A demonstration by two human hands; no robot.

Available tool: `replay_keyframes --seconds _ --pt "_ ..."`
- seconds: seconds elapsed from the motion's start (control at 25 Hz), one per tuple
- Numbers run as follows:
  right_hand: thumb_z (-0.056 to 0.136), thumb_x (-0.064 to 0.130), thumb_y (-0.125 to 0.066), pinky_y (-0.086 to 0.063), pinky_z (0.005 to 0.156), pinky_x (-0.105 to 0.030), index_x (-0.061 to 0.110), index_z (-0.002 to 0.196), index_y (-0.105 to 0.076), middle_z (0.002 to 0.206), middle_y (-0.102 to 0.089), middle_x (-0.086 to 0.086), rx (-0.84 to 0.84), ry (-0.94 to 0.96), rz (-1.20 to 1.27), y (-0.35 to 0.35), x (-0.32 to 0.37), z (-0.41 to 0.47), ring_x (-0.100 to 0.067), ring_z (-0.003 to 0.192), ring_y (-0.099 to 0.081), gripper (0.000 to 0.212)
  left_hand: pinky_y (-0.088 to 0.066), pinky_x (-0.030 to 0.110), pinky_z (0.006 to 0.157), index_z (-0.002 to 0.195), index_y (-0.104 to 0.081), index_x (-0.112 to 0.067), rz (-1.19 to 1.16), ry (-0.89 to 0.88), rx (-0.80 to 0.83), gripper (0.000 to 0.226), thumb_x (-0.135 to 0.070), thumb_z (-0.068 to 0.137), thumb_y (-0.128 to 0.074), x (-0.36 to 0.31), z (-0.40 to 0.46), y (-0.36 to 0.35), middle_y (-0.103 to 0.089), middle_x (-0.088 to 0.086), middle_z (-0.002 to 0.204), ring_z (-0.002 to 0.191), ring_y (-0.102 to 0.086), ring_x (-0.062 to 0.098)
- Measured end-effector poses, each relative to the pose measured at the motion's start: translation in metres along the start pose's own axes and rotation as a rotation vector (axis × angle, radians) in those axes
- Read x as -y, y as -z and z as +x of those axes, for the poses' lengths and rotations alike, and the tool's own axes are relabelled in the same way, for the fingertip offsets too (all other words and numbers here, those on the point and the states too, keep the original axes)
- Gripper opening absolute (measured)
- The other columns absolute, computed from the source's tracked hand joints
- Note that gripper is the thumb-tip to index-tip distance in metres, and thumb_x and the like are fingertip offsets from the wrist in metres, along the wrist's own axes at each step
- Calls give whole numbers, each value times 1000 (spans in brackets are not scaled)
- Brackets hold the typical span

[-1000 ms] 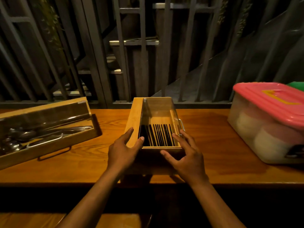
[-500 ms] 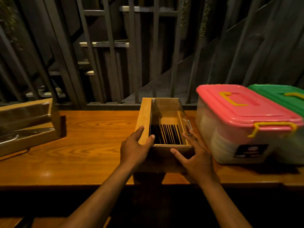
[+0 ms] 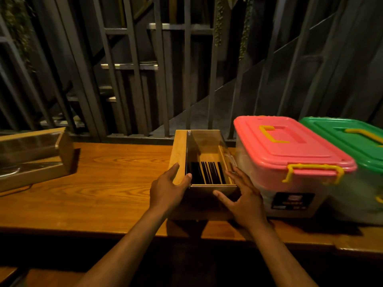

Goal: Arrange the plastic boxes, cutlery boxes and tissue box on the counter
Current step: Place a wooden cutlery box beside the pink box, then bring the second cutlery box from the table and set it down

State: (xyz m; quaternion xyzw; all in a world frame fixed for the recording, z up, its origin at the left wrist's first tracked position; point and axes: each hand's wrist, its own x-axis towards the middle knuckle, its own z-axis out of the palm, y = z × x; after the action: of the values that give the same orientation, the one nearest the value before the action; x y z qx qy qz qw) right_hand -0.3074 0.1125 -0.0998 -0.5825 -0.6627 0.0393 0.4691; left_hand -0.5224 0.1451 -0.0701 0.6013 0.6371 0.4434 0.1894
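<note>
A wooden cutlery box (image 3: 179,150) with a clear lid and black chopsticks inside stands on the wooden counter (image 3: 107,183), close beside a clear plastic box with a pink lid (image 3: 290,146). My left hand (image 3: 167,187) grips its near left corner, thumb on top. My right hand (image 3: 242,193) holds its near right corner, squeezed between it and the pink-lidded box. A plastic box with a green lid (image 3: 352,137) stands right of the pink one. A second wooden cutlery box (image 3: 31,158) with metal cutlery lies at the far left, turned at an angle.
Grey metal bars (image 3: 132,79) and a stairway rise directly behind the counter's far edge. The counter's near edge runs just under my wrists. Bare counter lies between the two cutlery boxes.
Both hands have slid the chopstick box to the right until it sits next to the pink-lidded box. My view has turned right, bringing the green-lidded box into sight.
</note>
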Motion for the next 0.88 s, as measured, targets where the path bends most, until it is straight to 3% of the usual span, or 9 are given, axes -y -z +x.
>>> replay_keyframes --seconds 0.24,0.56,0.72,0.88 --pt "73 67 -63 -41 108 -43 36 134 -52 150 -40 12 6 -1 -13 1 0 1 -6 139 -35 70 -48 41 98 140 -48 -31 -24 -3 47 61 -54 85 -62 1 4 2 -52 1 144 132 -47 25" --pt "72 72 -59 -40 109 -44 37 136 -49 153 -36 12 13 -71 -29 2 9 -7 -10 141 -33 73 -46 42 99 141 -47 -30 -35 0 90 60 -53 87 -61 1 7 3 -51 3 145 133 -46 27" --pt "76 68 -59 -39 110 -45 40 139 -43 156 -30 13 80 -100 -121 7 14 -6 -11 142 -30 71 -50 39 91 142 -45 -30 86 -75 89 52 -51 95 -48 -3 -8 11 -56 4 140 120 -56 27" --pt "83 56 -56 -34 111 -52 34 135 -50 152 -40 3 18 -70 -287 3 55 -15 -21 141 -31 57 -51 31 79 133 -54 -36 238 -226 93 39 -41 94 -53 14 -37 62 -68 -3 121 101 -64 18"
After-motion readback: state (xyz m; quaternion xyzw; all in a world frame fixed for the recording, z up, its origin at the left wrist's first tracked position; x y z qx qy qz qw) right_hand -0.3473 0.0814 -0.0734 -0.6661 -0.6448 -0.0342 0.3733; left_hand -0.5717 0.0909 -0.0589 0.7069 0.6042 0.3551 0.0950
